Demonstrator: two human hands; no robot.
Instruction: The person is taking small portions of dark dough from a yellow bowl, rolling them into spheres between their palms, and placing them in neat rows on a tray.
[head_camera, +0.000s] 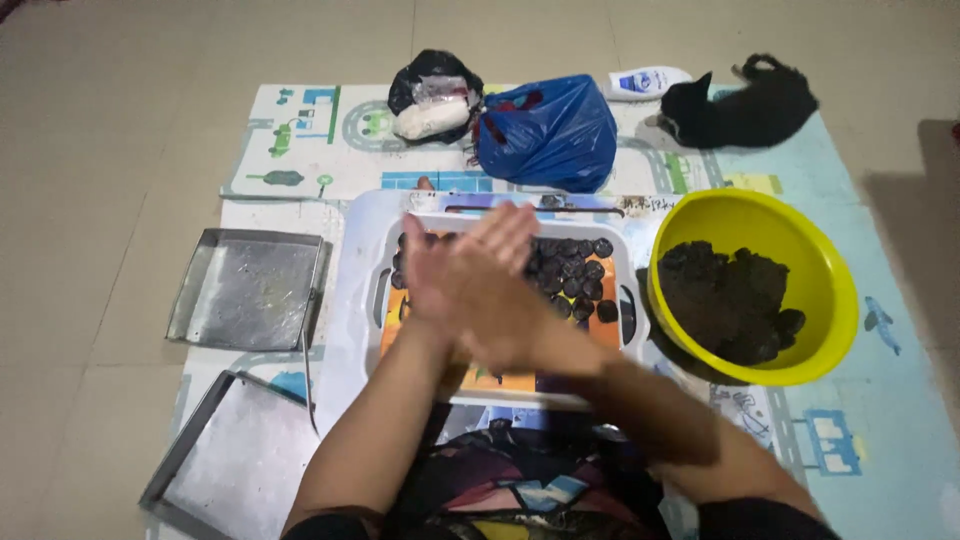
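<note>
On a beige tiled floor, a children's play mat printed with roads carries the work. The person's left hand and right hand are pressed palm to palm, fingers extended, above a white tray; whether anything lies between the palms cannot be told. The tray holds rows of small, dark, flattened rounds on an orange lining. Just right of it sits a yellow bowl heaped with dark dough. Two empty metal baking pans lie to the left. Beyond: a blue plastic bag, a black bag, a white bottle and a black cat lying down.
</note>
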